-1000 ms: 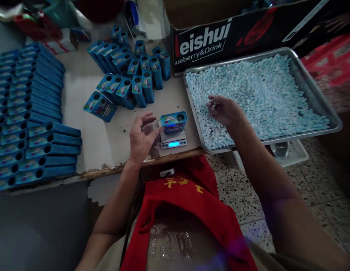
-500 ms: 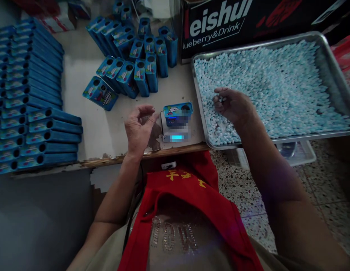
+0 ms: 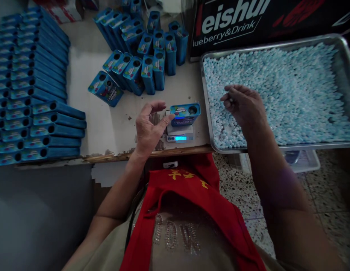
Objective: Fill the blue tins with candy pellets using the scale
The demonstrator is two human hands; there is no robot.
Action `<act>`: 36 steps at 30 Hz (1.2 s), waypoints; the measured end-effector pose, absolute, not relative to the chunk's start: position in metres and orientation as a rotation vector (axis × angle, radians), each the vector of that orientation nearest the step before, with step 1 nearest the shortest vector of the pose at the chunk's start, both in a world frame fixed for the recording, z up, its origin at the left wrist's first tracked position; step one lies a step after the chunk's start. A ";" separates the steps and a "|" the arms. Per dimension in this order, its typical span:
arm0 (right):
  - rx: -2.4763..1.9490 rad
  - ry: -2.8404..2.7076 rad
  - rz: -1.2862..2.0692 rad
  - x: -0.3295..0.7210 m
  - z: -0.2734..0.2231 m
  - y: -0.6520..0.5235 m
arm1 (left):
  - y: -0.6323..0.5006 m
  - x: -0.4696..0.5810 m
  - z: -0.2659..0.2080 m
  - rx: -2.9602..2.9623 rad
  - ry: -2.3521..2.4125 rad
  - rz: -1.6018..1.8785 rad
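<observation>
A blue candy tin [image 3: 184,110] with a round dark hole in its top stands on a small digital scale [image 3: 172,131] with a lit display. Just left of the tin is my left hand [image 3: 150,127], its thumb and fingers apart; the thumb tip is at the tin's left end, and I cannot tell whether it touches. My right hand [image 3: 247,108] hovers over the left part of a metal tray [image 3: 208,109] spread with pale blue and white candies [image 3: 290,94]. Its fingers are pinched together, with a pale bit of candy showing between them.
Long stacked rows of blue tins [image 3: 47,75] fill the table's left side. More blue tins [image 3: 148,73] stand upright behind the scale, one tin [image 3: 105,88] a little apart. A black printed box [image 3: 234,24] is behind the tray. The wooden table edge [image 3: 118,157] runs in front.
My left hand has come closer to the tin on the scale. My right hand stays over the tray, its fingers turned slightly more downward. The whole view has shifted a little.
</observation>
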State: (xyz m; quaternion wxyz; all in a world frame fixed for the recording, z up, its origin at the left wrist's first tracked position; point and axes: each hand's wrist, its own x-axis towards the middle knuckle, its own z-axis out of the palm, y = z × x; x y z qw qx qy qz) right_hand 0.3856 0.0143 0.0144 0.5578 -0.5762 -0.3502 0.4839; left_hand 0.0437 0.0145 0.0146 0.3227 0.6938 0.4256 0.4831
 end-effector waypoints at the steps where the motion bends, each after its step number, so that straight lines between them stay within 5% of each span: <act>1: -1.356 -0.859 1.119 0.387 0.014 0.014 | 0.014 0.044 0.013 1.841 1.102 1.258; 12: -1.277 -1.095 0.942 0.348 0.047 -0.001 | 0.015 0.053 0.011 2.044 0.999 1.140; 20: -1.482 -1.884 0.760 0.298 0.090 -0.009 | 0.028 0.064 0.024 2.187 1.021 1.059; 27: -1.743 -1.554 0.487 0.349 0.074 -0.016 | 0.036 0.083 0.040 2.328 1.067 0.798; 32: -1.633 -1.860 0.427 0.367 0.057 -0.004 | 0.067 -0.025 0.094 2.330 1.375 1.099; 36: -1.385 -1.954 0.532 0.278 0.073 0.038 | 0.138 -0.152 0.135 2.347 1.791 1.222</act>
